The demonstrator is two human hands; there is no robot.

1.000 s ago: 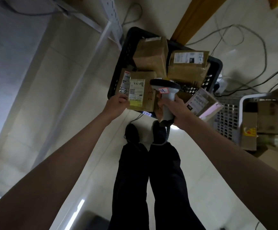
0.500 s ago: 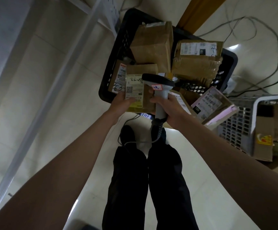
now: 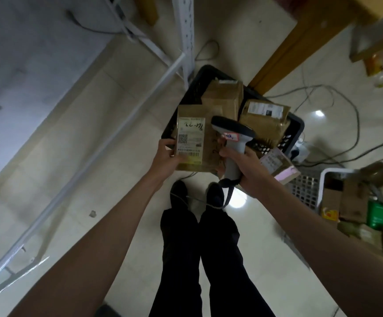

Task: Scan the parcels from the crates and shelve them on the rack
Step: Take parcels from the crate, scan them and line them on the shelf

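My left hand point(image 3: 166, 157) grips a flat brown parcel point(image 3: 195, 124) by its near left corner, label side up, above the near edge of a black crate point(image 3: 297, 126). My right hand point(image 3: 243, 165) holds a grey barcode scanner point(image 3: 231, 138) by its handle, its dark head just over the parcel's right side. Two more brown parcels, one tall point(image 3: 225, 99) and one with a white label point(image 3: 263, 117), stand in the crate. A white metal rack point(image 3: 94, 154) runs along the left.
A white crate point(image 3: 309, 191) with several boxes stands to the right, and a pink-edged parcel point(image 3: 279, 164) leans between the crates. Cables trail over the tiled floor at the back right. A wooden table leg point(image 3: 284, 53) rises behind the black crate. My feet are below the hands.
The parcel has come up out of the black crate in my left hand and sits higher and flatter. The scanner stays beside it in my right hand.
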